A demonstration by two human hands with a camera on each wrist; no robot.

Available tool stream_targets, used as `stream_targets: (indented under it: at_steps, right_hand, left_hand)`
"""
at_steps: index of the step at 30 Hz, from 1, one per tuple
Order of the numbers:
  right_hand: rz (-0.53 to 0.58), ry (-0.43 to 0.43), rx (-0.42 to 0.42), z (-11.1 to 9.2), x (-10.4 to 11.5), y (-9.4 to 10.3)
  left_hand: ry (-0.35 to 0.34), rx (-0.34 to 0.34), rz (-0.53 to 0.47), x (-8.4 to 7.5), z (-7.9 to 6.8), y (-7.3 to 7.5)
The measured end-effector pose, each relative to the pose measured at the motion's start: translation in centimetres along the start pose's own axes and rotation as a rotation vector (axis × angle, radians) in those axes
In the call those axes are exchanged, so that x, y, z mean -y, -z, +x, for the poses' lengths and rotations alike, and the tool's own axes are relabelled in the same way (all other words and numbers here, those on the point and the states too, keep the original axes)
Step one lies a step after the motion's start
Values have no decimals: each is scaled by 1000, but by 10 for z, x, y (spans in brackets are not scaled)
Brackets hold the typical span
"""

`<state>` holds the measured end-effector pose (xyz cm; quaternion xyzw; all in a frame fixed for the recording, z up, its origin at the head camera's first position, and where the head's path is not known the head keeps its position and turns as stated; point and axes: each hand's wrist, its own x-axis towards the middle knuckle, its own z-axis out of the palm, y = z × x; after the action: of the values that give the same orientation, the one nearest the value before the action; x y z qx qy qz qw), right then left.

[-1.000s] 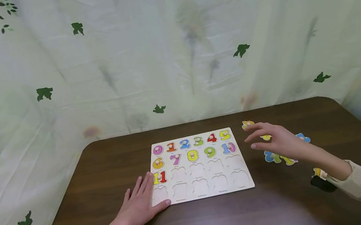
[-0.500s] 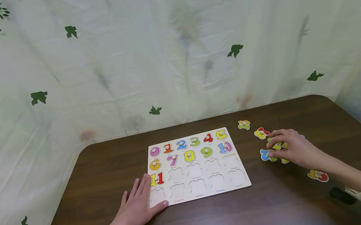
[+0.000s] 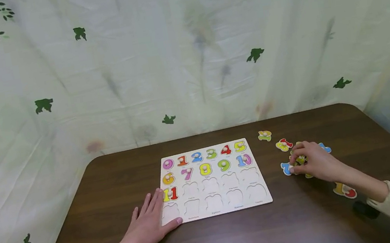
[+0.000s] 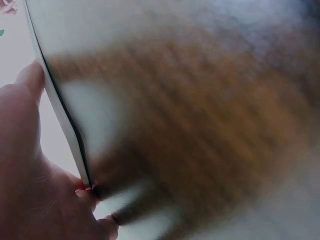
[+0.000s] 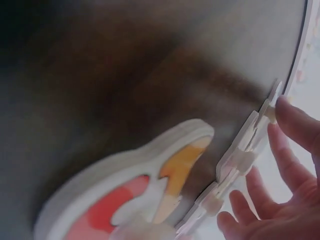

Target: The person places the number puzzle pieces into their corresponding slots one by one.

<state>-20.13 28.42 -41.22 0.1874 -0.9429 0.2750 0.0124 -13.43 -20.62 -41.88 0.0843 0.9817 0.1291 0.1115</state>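
My left hand [image 3: 146, 226] rests on the left edge of a white number puzzle board [image 3: 228, 204]. Its thumb lies over the near corner, fingers spread beside the 11. Number pieces 0 to 11 sit in the board; the lower recesses hold none. At the right, my right hand [image 3: 314, 161] reaches down into a cluster of loose number pieces. In the right wrist view, its thumb and index finger pinch the pale knob [image 5: 272, 114] of a number piece, partly blue [image 3: 285, 169]; the hand hides the rest. A red and orange number piece [image 5: 107, 220] lies nearer the wrist.
Other loose pieces lie on the brown table [image 3: 215, 242]: a yellow-green one [image 3: 265, 135], a yellow and red one [image 3: 284, 145], a blue one [image 3: 325, 148] behind the right hand. A leaf-patterned curtain [image 3: 176, 56] hangs behind the table.
My right hand has come down and toward me from above the far pieces into the cluster, its thumb and fingers closing on a piece's knob. The left hand stays on the board.
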Motion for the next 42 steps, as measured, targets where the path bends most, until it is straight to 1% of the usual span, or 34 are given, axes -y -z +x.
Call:
stream_targets:
  at_steps: [6,9,12,23,28,31,37,42]
  right_hand:
    - [25,91,36,2,0,-1]
    - [28,116,39,1,-1,0]
    - [28,119,46,1,-2,-1]
    - [-13,83,46,6,0,-4]
    - [6,80,30,8,7,-3]
    - [29,87,18,9,13,-4]
    - [87,139,19,19,24,-11]
    - [119,165,20,29,39,-18]
  left_hand:
    - [2,-7,3,-1,-1,0]
    - [-7,-13,1,-1,-1,0]
    - [-10,-18,-5,0,-1,-2]
    - [-25,-40,-32,7,2,-10]
    - [-19,-36,-22,8,4,-12]
    - [-17,-30,-23,5,2,-8]
    - [-19,-16,-27,-2,-3,1]
    - [-10,-7,-10,-3,-4,3]
